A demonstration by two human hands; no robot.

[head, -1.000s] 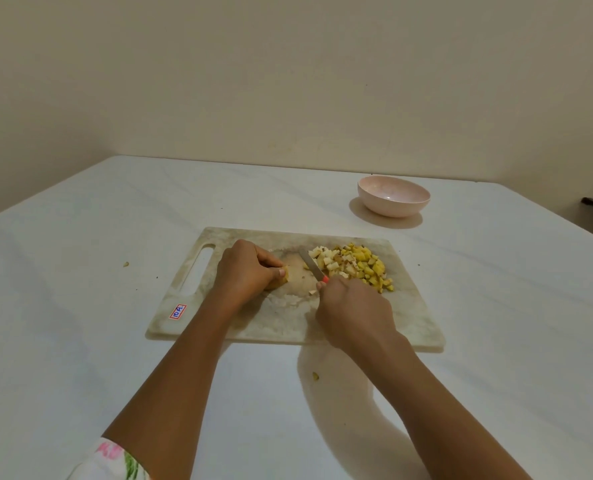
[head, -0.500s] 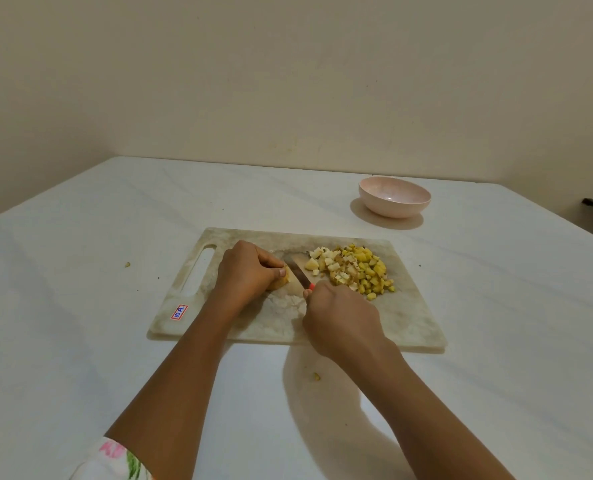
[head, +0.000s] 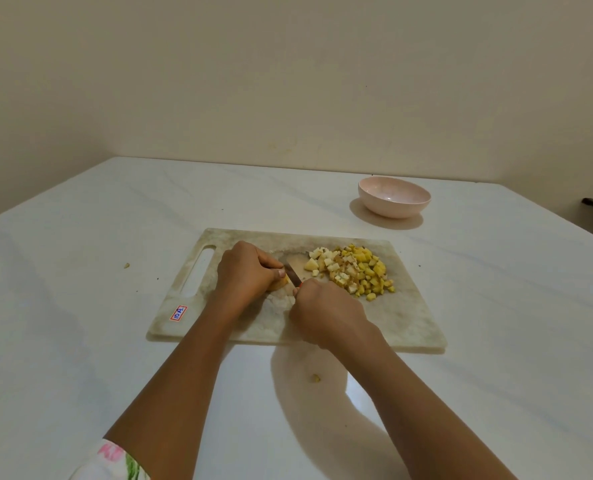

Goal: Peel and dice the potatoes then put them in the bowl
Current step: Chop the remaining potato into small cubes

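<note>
Potato remnant point(head: 283, 281), the one piece we had left uncut, sat on the cutting board point(head: 409, 317) under our left hand point(head: 248, 271), whose fingers curled over it and pinned it down. Within the last second our right hand point(head: 326, 313), closed round the red handle of the knife point(head: 292, 272), had drawn the blade away from the heap of dice point(head: 354, 271) and set it against the remnant. We judged that another slice was starting and the dicing was unfinished. We counted one remnant, one heap with too many cubes to count, one knife, one board, one pink bowl point(head: 394, 197) standing empty well beyond the board, and two stray scraps point(head: 126, 265) on the white table point(head: 80, 341).
</note>
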